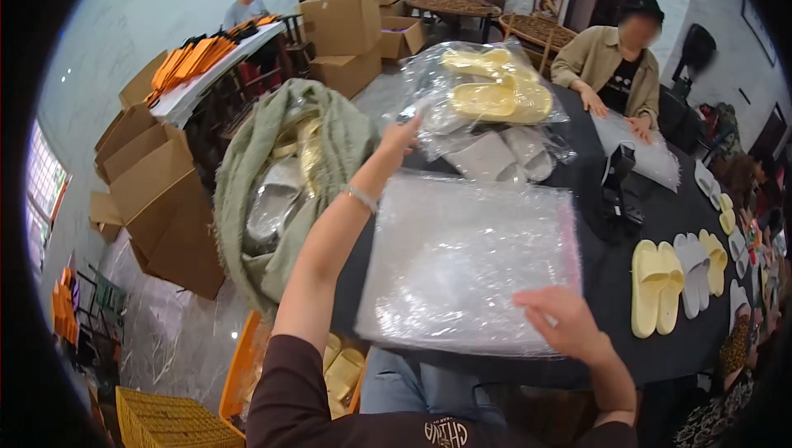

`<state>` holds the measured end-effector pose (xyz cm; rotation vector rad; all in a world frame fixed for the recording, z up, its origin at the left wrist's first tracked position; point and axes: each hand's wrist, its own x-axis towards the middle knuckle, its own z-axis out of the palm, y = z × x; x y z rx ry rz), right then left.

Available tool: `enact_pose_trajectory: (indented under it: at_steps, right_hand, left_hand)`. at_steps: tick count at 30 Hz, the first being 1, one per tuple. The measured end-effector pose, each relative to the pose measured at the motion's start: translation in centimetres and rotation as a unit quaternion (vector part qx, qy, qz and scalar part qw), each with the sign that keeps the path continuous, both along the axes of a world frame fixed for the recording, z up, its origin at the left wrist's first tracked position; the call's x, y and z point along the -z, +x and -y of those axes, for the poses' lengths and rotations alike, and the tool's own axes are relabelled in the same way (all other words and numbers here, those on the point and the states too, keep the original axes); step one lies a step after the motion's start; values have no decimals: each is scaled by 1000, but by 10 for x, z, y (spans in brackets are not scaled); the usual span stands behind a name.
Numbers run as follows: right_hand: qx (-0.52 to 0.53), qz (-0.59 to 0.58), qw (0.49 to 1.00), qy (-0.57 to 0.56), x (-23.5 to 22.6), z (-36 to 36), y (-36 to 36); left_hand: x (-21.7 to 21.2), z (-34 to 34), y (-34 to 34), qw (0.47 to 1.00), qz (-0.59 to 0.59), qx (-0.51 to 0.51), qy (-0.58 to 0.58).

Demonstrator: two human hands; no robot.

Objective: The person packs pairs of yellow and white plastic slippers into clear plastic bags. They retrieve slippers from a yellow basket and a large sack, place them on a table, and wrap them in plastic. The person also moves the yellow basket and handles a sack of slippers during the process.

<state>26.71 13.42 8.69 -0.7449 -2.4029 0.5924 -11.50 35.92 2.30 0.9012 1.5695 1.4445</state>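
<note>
My right hand [569, 324] is over the near right corner of the stack of clear plastic sleeves [462, 258], fingers half curled with the index reaching out, nothing in its grasp; whether the fingertips touch the top sleeve I can't tell; my left hand [400, 136] is out past the stack's far left corner, fingers at the left edge of the bagged yellow slippers [499, 100], though whether they pinch the plastic I can't tell; that bag lies beyond the stack, on top of bagged grey slippers [487, 157]; the stack itself sits flat on the black-covered table [606, 250] right in front of me; left of it stands a green cloth sack [235, 209], open, with bagged grey slippers and yellow ones inside; to its right, yellow slippers [656, 287] in a pair, then grey slippers [691, 275] and another yellow pair; beyond its far right corner, a black device [620, 188], and past that a co-worker [569, 60] in a tan shirt, both hands on clear plastic; nearer me, below the stack's left side, an orange crate [239, 365] holds yellow slippers.
</note>
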Motion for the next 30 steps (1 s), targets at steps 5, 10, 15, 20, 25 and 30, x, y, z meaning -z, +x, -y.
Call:
enact_pose_trajectory:
  at_steps: [5, 10, 15, 20, 25, 30]
  right_hand:
    - [-30, -31, 998, -38, 9, -1, 35]
    - [-30, -90, 985, -142, 12, -20, 41]
    - [-71, -415, 786, -452, 34, -91, -13]
    - [13, -575, 523, -629, -5, -184, -63]
    - [-62, -645, 607, -460, 35, -224, -69]
    - [-133, -577, 686, -423, 34, -160, -71]
  left_hand:
    - [1, -70, 2, 996, 22, 33, -75]
    - [-39, -72, 26, 993, 106, 42, -4]
    - [-96, -35, 60, 948, 260, 80, 163]
    - [-130, 64, 160, 909, 324, 113, 237]
    - [-83, 182, 218, 951, 190, 137, 204]
    - [-43, 270, 243, 937, -132, 119, 302]
